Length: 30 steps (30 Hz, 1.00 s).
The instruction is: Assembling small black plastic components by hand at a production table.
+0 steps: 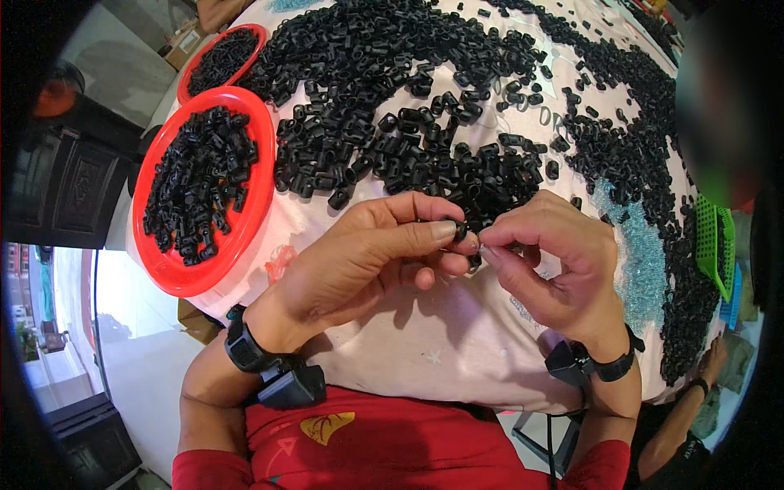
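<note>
Hands meet over a cloth-covered table (425, 359): left hand (359, 265) pinches a small black plastic fitting (462, 231) at its fingertips; right hand (555, 261), fingertips pressed together, touches the fitting from its right. Loose fittings (408, 106) are heaped beyond both.

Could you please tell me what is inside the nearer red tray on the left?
The nearer red tray holds a heap of small black plastic parts; its near rim area is bare. Whatever lies beneath the heap is covered.
</note>
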Motion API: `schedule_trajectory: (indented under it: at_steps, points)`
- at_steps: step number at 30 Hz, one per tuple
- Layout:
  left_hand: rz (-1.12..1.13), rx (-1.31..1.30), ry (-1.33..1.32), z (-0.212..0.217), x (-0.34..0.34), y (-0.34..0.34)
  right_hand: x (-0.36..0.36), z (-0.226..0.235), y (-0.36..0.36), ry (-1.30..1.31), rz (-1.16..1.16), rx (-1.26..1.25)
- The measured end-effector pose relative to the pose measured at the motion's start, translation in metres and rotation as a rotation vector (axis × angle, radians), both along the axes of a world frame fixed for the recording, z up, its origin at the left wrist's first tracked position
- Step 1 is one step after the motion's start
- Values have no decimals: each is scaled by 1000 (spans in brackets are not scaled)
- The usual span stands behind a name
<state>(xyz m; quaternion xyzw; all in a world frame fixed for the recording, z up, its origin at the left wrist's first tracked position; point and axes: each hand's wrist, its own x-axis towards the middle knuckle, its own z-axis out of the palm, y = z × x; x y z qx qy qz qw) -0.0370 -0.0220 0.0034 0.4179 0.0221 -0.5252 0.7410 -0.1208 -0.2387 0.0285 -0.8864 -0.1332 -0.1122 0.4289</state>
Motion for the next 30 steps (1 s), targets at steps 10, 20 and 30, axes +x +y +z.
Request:
schedule_trajectory:
  at_steps: [10, 20, 30]
  points:
    - [58, -155, 6, -11, -15, -4, 1, -2, 3, -188, 9, -100]
    - [26, -161, 95, -11, -17, -2, 2, -3, 2, -255, 19, -150]
    - [0, -55, -145, -10, -20, -2, -1, 4, 1, -101, 6, -104]
